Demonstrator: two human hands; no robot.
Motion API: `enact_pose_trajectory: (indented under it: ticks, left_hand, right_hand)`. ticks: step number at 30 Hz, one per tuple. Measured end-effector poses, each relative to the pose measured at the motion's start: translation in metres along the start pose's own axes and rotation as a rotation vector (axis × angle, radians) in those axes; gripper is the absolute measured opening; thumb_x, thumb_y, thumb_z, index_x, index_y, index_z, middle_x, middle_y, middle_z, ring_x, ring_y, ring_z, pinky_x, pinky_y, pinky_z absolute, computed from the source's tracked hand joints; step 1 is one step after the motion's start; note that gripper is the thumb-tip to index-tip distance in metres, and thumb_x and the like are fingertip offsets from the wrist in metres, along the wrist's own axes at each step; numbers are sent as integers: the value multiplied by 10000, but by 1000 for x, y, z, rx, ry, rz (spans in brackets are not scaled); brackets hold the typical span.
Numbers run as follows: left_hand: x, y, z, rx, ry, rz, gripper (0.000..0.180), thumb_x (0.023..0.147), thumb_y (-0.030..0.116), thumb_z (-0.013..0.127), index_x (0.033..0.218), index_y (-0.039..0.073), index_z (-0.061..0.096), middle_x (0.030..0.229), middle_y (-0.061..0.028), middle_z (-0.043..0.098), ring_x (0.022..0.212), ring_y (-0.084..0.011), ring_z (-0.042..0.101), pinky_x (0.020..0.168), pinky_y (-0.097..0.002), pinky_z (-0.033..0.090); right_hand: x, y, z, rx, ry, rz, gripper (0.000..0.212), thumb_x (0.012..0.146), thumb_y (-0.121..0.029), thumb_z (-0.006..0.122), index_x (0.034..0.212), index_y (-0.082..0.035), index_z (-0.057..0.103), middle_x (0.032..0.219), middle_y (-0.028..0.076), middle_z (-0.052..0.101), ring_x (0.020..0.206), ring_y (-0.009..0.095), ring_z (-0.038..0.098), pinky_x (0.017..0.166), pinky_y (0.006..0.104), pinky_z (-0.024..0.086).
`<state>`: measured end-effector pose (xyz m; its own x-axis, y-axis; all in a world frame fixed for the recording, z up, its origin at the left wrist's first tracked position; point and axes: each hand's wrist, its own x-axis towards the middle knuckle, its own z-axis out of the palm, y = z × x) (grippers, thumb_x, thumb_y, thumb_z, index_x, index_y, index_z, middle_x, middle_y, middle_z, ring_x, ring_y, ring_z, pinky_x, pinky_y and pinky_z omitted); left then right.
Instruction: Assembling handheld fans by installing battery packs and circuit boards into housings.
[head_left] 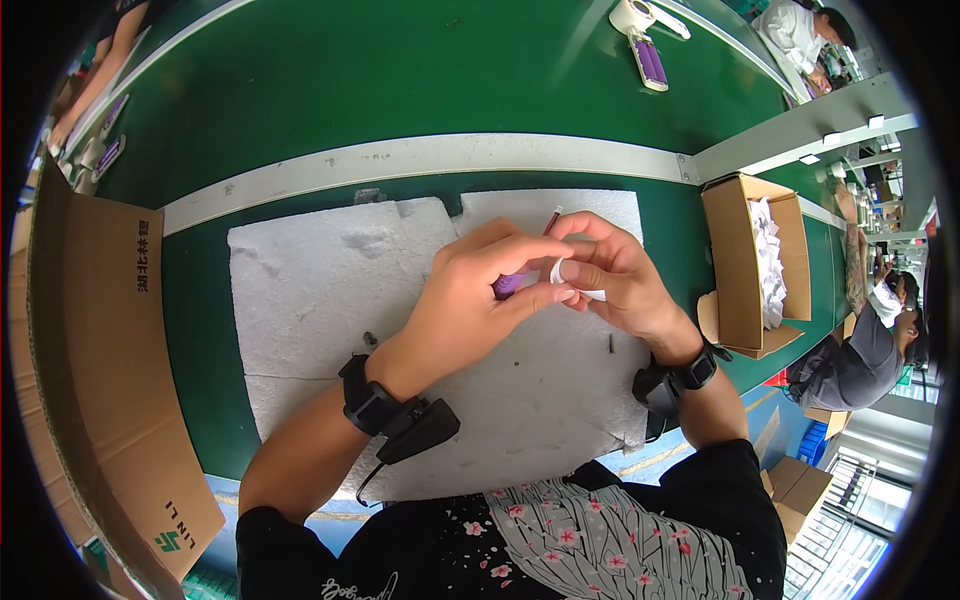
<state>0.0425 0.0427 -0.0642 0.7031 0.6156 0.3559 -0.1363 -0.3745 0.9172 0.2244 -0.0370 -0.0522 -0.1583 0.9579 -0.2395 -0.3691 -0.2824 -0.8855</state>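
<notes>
Right now your two hands meet over the middle of the white foam sheet (pixel 320 290) that lies on the green table (pixel 300 90). Your left hand (pixel 470 300) comes in from the lower left and curls around a small purple cylinder (pixel 508 284), of which only a short stretch shows between your fingers. Your right hand (pixel 615 275) sits just beside it, fingertips touching the left ones, and pinches a strip of white tape (pixel 575 282) against the end of the purple cylinder; a bit of the strip sticks out to the right under your fingers. A thin dark red wire (pixel 551 220) rises from between the two hands, pointing away from you. So the purple cylinder is held in the air between both hands, just above the foam, not lying on it.

Both wrists carry black straps; the left one has a black wrist device (pixel 400 420) with a cable, and the right one a black watch-like band (pixel 690 372).

A small dark bit (pixel 611 343) lies on the foam near your right wrist, and another dark speck (pixel 369 339) lies near your left wrist. To your right, an open cardboard box (pixel 745 270) holds white pieces. At your left a large flat cardboard panel (pixel 100 350) leans along the table edge. Far across the table, beyond the grey rail (pixel 430 155), a tape dispenser (pixel 632 15) rests beside more purple cylinders (pixel 651 62).
</notes>
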Motion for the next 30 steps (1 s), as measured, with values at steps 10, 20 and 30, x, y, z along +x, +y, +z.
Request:
enact_pose_trajectory:
  ticks: [10, 20, 30]
  left_hand:
    - [0, 0, 1, 47, 13, 31, 348, 729, 40, 740, 1058, 122, 663, 794, -52, 558, 638, -172, 530, 573, -291, 442]
    - [1, 1, 1, 71, 3, 33, 368, 717, 49, 748, 1066, 133, 665, 803, -54, 551, 666, -189, 536, 592, -305, 455]
    - [0, -2, 2, 59, 45, 51, 356, 716, 40, 751, 1053, 108, 661, 842, -60, 575, 679, -191, 562, 594, -299, 466]
  right_hand:
    - [-1, 1, -1, -12, -40, -11, 237, 938, -44, 524, 1167, -52, 465, 925, 88, 621, 689, 70, 499, 562, 191, 352]
    - [-1, -2, 1, -34, -44, -7, 239, 933, -16, 512, 1166, -54, 473, 937, 82, 622, 693, 66, 502, 571, 194, 364]
    - [-1, 0, -3, -44, -32, 33, 257, 929, -4, 518, 1178, -52, 477, 940, 78, 620, 690, 66, 506, 574, 195, 377]
